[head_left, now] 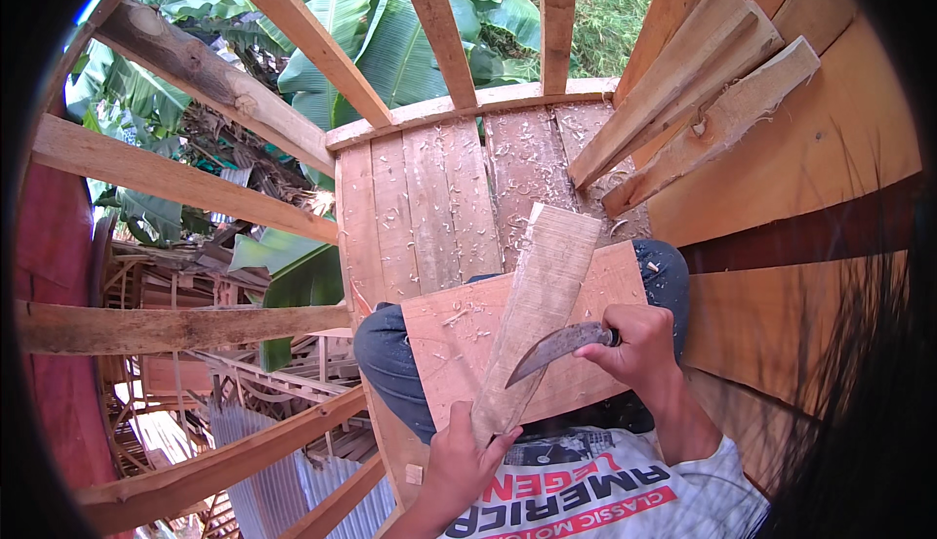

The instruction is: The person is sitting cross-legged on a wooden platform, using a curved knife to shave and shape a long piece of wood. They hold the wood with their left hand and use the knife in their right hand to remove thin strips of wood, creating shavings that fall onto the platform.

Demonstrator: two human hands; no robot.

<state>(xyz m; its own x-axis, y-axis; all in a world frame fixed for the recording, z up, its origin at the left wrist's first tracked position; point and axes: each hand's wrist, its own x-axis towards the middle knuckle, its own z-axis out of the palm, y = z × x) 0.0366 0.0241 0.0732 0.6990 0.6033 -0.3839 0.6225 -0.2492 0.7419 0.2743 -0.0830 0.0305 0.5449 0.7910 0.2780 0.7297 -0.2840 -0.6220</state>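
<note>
Left hand: the left hand (pixel 467 453) grips the near end of a long pale rough-sawn wooden slat (pixel 540 306), fingers wrapped around its lower edge.
Right hand: the right hand (pixel 642 345) is closed around the handle of a curved dark-bladed knife (pixel 553 349); the handle itself is hidden inside the fist.
Knife: the blade lies across the slat's face, its tip pointing left and near, touching or just above the wood; which of the two cannot be told.
Slat: tilted, its near end at the left hand and its far end pointing away and to the right, resting on a broad flat pale wooden board (pixel 461 336).
Board: laid across the person's lap, over dark blue trousers (pixel 387 355); a few small shavings lie on it.
Platform: a floor of weathered grey-brown planks (pixel 429 202) lies beyond the knees, scattered with pale wood shavings.
Right, far: a stack of pale sawn wooden battens (pixel 701 95) leans against an orange-brown wooden wall (pixel 830 148).
Left: open wooden frame rails (pixel 176 183) with green banana leaves (pixel 390 41) behind them.
</note>
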